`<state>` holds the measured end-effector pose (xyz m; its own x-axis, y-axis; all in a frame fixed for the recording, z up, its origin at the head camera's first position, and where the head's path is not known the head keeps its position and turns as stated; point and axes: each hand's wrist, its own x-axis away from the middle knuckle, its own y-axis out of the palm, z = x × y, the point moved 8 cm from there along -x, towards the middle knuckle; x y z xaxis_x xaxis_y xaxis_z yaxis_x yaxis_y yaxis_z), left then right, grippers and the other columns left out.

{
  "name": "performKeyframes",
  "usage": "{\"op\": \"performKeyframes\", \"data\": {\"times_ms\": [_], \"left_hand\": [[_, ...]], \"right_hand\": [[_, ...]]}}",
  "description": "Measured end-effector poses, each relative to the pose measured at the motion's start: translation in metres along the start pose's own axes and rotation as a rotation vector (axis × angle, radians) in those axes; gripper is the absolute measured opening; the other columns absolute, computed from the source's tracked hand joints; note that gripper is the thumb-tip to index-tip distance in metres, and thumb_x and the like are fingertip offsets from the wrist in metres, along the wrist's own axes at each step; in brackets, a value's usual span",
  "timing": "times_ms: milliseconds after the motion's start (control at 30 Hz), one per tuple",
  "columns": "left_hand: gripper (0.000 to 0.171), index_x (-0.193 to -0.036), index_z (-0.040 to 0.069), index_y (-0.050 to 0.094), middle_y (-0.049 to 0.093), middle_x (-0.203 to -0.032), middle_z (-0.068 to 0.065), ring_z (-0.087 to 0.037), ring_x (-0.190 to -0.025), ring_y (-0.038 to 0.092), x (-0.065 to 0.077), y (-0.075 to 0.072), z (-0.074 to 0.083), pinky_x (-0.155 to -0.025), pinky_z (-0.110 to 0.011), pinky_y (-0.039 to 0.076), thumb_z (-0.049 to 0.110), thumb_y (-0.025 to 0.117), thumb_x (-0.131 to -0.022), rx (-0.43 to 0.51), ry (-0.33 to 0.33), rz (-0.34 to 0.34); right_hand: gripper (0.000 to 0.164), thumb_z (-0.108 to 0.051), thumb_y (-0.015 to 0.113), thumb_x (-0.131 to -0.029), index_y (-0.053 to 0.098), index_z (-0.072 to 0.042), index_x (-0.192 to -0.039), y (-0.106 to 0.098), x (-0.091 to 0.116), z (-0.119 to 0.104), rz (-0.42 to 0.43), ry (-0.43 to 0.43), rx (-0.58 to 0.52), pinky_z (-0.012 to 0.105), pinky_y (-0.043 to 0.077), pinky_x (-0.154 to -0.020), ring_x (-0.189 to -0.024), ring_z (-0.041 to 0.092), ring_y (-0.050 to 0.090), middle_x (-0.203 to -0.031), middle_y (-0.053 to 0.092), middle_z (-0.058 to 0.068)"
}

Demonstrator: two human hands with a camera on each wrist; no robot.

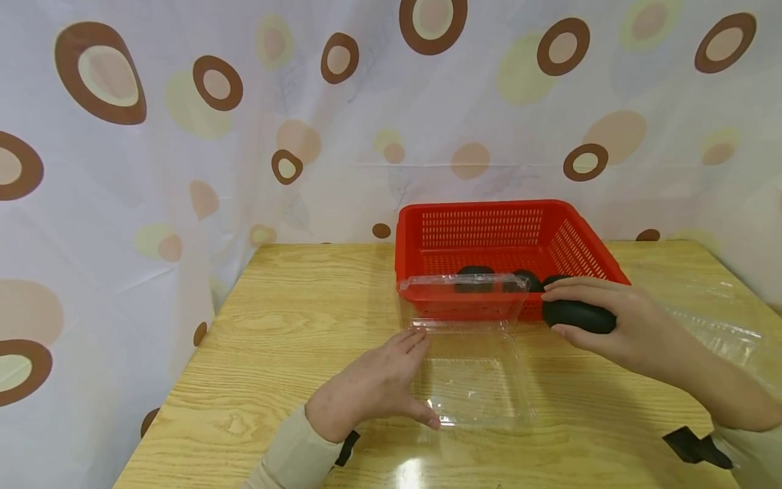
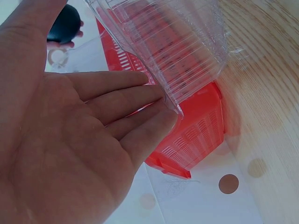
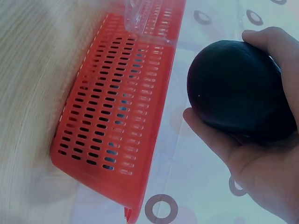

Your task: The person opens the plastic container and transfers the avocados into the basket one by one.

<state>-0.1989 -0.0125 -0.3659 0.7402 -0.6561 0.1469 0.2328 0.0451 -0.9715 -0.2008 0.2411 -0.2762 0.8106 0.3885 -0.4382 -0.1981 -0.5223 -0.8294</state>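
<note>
My right hand (image 1: 635,326) grips a dark, smooth, oval avocado (image 1: 578,316), raised at the front right corner of the red basket. In the right wrist view the thumb and fingers wrap around the avocado (image 3: 240,91). A clear plastic clamshell box (image 1: 470,394) lies on the table with its lid (image 1: 464,305) tipped up against the basket's front. At the box's left side rests my left hand (image 1: 385,380), its fingers extended. The left wrist view has those fingertips touching the clear plastic edge (image 2: 170,100).
Several more dark avocados (image 1: 475,277) lie inside the red perforated basket (image 1: 482,210) at the back of the wooden table (image 1: 293,305). Further clear plastic packaging (image 1: 721,333) lies at the right, partly behind my right arm. A patterned curtain (image 1: 366,122) hangs behind the table.
</note>
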Motion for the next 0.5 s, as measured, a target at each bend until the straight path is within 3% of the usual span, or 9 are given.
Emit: {"op": "performKeyframes", "data": {"times_ms": [200,500], "left_hand": [[0.117,-0.155,0.002,0.03,0.028,-0.163,-0.012,-0.026,-0.151,0.027,0.0,0.0,0.0,-0.121,-0.036,0.029,0.07,0.074,-0.071,0.005,-0.001,0.0],[0.117,-0.155,0.002,0.03,0.028,-0.163,-0.012,-0.026,-0.151,0.027,0.0,0.0,-0.001,-0.121,-0.038,0.029,0.069,0.075,-0.071,0.021,-0.006,-0.006]], "right_hand": [[0.047,-0.018,0.085,-0.078,0.069,-0.033,-0.12,0.0,-0.008,0.013,-0.005,0.047,0.012,0.022,0.054,-0.068,-0.099,-0.001,0.053,-0.118,0.067,-0.009],[0.046,-0.018,0.086,-0.076,0.07,-0.033,-0.117,-0.001,-0.017,0.021,0.029,0.024,0.063,0.018,0.052,-0.071,-0.096,0.005,0.057,-0.115,0.068,-0.008]]}}
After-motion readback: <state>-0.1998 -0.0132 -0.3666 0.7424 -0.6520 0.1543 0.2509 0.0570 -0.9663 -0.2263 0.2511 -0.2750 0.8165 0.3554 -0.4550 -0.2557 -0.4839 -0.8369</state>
